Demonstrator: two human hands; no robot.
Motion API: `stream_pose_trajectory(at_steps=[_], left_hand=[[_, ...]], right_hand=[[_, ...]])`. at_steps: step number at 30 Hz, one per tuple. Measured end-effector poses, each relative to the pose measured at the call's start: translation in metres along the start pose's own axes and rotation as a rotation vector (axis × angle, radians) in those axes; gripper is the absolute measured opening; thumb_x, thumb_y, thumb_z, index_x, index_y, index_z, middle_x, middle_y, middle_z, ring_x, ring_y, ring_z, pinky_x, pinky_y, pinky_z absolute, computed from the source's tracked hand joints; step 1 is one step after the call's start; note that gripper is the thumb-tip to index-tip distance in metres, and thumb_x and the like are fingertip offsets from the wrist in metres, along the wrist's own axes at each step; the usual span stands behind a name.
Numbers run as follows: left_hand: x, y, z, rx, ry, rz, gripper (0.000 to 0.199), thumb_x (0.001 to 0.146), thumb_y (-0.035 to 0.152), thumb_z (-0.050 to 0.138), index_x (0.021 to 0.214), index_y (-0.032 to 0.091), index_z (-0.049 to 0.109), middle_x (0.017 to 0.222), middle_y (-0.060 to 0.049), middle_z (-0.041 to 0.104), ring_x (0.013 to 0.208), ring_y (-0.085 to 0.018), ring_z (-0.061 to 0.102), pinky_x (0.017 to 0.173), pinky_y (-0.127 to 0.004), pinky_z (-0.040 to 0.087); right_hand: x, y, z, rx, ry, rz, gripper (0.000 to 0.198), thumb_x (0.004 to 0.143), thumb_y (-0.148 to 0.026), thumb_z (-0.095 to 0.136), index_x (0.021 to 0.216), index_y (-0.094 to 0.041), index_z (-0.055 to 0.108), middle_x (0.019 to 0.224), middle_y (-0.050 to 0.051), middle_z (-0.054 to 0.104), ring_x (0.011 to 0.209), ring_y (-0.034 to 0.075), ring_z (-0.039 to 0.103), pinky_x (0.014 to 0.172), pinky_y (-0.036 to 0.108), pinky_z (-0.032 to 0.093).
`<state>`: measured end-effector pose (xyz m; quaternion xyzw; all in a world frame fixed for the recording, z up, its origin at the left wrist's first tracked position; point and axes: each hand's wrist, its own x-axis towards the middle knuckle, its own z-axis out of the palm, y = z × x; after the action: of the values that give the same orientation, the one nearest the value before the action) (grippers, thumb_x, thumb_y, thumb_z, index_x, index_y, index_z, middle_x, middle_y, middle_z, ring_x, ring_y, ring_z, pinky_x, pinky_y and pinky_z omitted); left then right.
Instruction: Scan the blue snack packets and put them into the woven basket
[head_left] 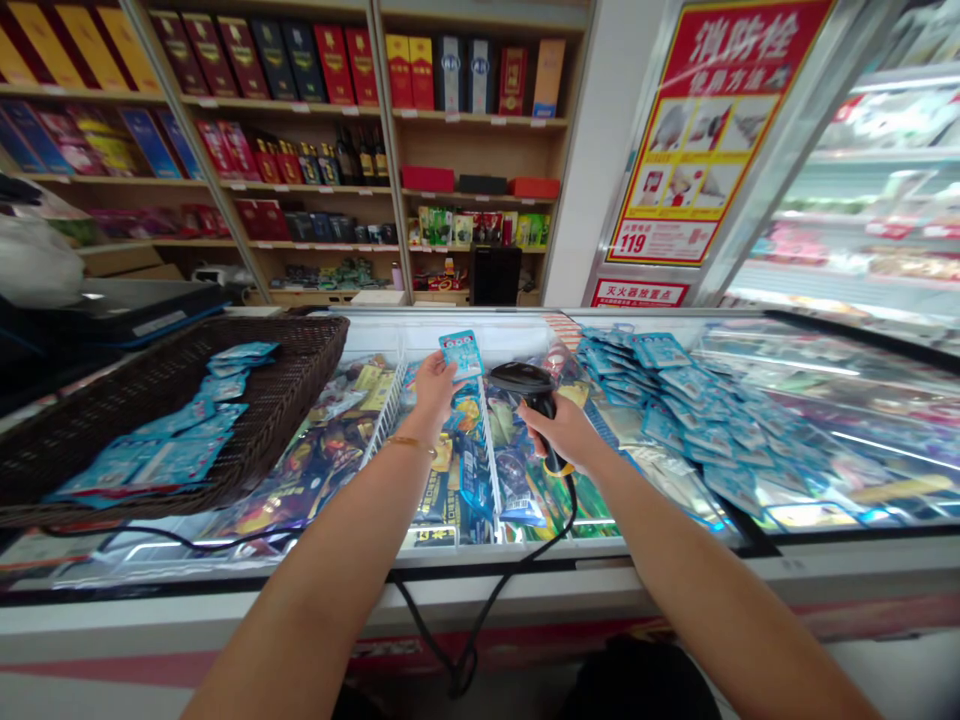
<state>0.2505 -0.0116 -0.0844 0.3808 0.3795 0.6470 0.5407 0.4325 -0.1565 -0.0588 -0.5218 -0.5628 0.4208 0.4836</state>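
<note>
A small blue packet is pinched upright in the grip of the left hand, held above the open freezer chest. A black barcode scanner is grasped by the right hand, its head lying just beside the packet and aimed toward it. More blue packets are seen heaped beyond the scanner and in a wicker basket outside the left hand.

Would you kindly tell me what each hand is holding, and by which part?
The left hand pinches a small blue packet by its lower edge; the right hand grips a black corded barcode scanner by its handle.
</note>
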Motion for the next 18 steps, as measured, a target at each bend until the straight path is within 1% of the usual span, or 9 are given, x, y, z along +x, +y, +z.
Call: stream_pose_trajectory(at_steps=[4,7,11,13,15,18], left_hand=[[-0.007,0.005,0.004,-0.032,-0.003,-0.016,0.032,0.071,0.010,0.072,0.099,0.020,0.063,0.089,-0.002,0.071,0.085,-0.017,0.070,0.082,-0.034,0.059],[-0.015,0.006,0.008,-0.075,-0.010,-0.080,0.032,0.070,-0.001,0.065,0.093,0.020,0.064,0.085,0.001,0.069,0.080,-0.014,0.068,0.085,-0.032,0.058],[-0.028,0.007,0.021,-0.106,0.081,-0.197,0.034,0.072,-0.008,0.059,0.089,0.021,0.063,0.074,0.003,0.063,0.072,-0.011,0.065,0.087,-0.031,0.057],[-0.032,0.008,0.032,-0.102,0.100,-0.239,0.033,0.074,-0.008,0.059,0.089,0.021,0.063,0.075,0.003,0.063,0.071,-0.010,0.065,0.088,-0.031,0.057],[-0.034,0.010,0.049,-0.083,0.095,-0.274,0.032,0.076,-0.008,0.059,0.091,0.020,0.063,0.076,0.002,0.062,0.070,-0.010,0.065,0.089,-0.032,0.057],[-0.035,0.013,0.085,-0.035,0.064,-0.315,0.034,0.075,-0.006,0.064,0.096,0.020,0.063,0.079,0.000,0.064,0.073,-0.010,0.066,0.091,-0.032,0.056]], right_hand=[[0.000,-0.003,0.000,-0.008,0.002,0.003,0.029,0.079,-0.042,0.070,0.087,-0.020,0.053,0.054,-0.007,0.055,0.036,0.010,0.052,0.037,0.022,0.042],[0.000,-0.006,-0.001,0.017,0.030,0.002,0.027,0.080,-0.040,0.069,0.087,-0.021,0.052,0.054,-0.008,0.054,0.034,0.010,0.051,0.035,0.022,0.040],[0.002,-0.012,-0.009,0.032,0.108,-0.005,0.024,0.082,-0.037,0.069,0.088,-0.021,0.052,0.054,-0.008,0.054,0.034,0.010,0.052,0.035,0.021,0.040],[0.004,-0.016,-0.019,0.057,0.163,0.001,0.025,0.082,-0.038,0.069,0.088,-0.021,0.052,0.054,-0.008,0.055,0.035,0.011,0.052,0.035,0.021,0.040],[0.004,-0.020,-0.034,0.100,0.210,0.007,0.027,0.082,-0.040,0.070,0.087,-0.022,0.051,0.054,-0.007,0.055,0.034,0.011,0.052,0.034,0.022,0.040],[-0.001,-0.027,-0.068,0.142,0.272,-0.013,0.028,0.083,-0.040,0.071,0.085,-0.022,0.050,0.053,-0.007,0.054,0.033,0.010,0.050,0.033,0.021,0.039]])
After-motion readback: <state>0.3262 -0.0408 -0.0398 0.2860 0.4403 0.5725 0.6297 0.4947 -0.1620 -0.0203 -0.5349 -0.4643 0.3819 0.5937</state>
